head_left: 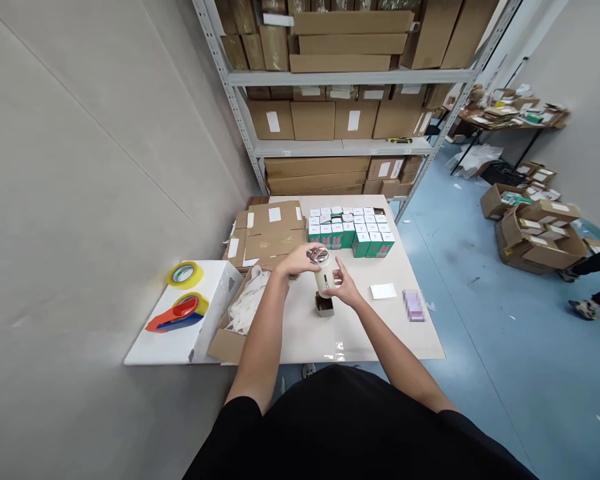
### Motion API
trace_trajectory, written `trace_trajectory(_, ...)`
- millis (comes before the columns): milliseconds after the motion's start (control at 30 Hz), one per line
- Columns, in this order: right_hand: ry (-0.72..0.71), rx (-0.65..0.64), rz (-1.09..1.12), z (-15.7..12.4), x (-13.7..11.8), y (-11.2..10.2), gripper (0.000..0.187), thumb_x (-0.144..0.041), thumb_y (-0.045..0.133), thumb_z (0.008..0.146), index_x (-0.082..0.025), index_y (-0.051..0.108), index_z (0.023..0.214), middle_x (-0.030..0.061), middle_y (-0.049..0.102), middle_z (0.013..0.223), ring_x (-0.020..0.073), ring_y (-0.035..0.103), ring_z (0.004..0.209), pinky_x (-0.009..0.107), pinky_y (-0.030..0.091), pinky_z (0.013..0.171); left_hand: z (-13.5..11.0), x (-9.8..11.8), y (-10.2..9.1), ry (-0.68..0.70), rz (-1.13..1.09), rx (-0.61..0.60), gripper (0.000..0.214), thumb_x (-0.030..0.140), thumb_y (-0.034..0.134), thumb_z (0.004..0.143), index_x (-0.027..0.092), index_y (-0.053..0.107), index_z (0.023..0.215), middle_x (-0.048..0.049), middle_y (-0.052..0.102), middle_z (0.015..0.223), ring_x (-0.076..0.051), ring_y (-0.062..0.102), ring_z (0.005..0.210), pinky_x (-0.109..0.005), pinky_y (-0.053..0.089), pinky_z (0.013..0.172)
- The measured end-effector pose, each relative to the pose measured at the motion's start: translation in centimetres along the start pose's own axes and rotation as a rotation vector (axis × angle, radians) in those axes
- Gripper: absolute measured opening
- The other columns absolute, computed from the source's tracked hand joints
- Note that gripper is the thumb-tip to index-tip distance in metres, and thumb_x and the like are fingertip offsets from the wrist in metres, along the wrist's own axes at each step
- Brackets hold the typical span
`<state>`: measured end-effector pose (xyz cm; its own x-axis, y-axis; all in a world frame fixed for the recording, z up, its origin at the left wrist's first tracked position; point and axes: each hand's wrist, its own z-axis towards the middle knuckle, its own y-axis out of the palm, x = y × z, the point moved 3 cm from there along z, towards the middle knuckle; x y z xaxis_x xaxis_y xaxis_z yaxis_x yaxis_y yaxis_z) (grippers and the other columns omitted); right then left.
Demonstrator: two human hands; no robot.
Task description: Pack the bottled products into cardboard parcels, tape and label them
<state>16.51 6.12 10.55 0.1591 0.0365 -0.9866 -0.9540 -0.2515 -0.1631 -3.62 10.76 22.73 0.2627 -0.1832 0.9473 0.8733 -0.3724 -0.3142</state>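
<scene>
My left hand [297, 259] grips the top of a white cylindrical bottle [324, 281], its fingers reaching over a clear round lid [320, 255]. My right hand [344, 285] holds the bottle's lower side. The bottle stands tilted above a small open dark-lined box [325, 307] on the table, and its base hides part of the box. A block of green-and-white product boxes [350, 233] stands just beyond my hands. A white card [383, 291] and a pixelated purple card [414, 305] lie to the right.
Flattened cartons [270, 233] lie at the table's far left. A white board [180, 320] holds yellow tape rolls and a red tape dispenser. Steel shelves [340, 79] of cartons rise behind. Open cartons [535, 233] sit on the blue floor, near a person's legs [587, 283].
</scene>
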Motion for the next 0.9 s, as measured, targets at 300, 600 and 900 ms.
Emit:
trace_trajectory(300, 0.429, 0.021, -0.261, -1.8, 9.8, 0.2, 0.090, -0.028, 0.087, 0.063, -0.027, 0.057, 0.149, 0.0093, 0.067, 0.129, 0.0252, 0.068, 0.105, 0.046, 0.056, 0.099, -2.0, -7.2, 1.8, -0.197, 0.171, 0.180, 0.065, 0.019, 0.089, 0.048, 0.019, 0.073, 0.111, -0.0046, 0.069, 0.100, -0.025, 0.066, 0.089, -0.040, 0.055, 0.088)
trace_trajectory(600, 0.371, -0.115, -0.250, -2.3, 15.0, 3.4, 0.102, -0.017, 0.090, 0.060, -0.028, 0.051, 0.154, 0.0096, 0.064, 0.143, 0.0296, 0.063, 0.124, 0.048, 0.049, 0.109, -3.8, -9.4, 3.8, -0.187, 0.309, 0.115, 0.061, 0.022, 0.086, 0.055, 0.020, 0.071, 0.114, -0.0049, 0.066, 0.103, -0.025, 0.064, 0.092, -0.037, 0.052, 0.089)
trace_trajectory(900, 0.405, -0.084, -0.343, -1.7, 16.7, 3.6, 0.089, -0.015, 0.084, 0.072, -0.028, 0.051, 0.153, 0.0086, 0.070, 0.132, 0.0238, 0.072, 0.098, 0.038, 0.057, 0.094, -4.8, -10.1, 5.6, -0.165, 0.434, 0.124, 0.061, 0.016, 0.080, 0.063, 0.020, 0.067, 0.123, -0.0062, 0.064, 0.116, -0.023, 0.065, 0.098, -0.033, 0.054, 0.089)
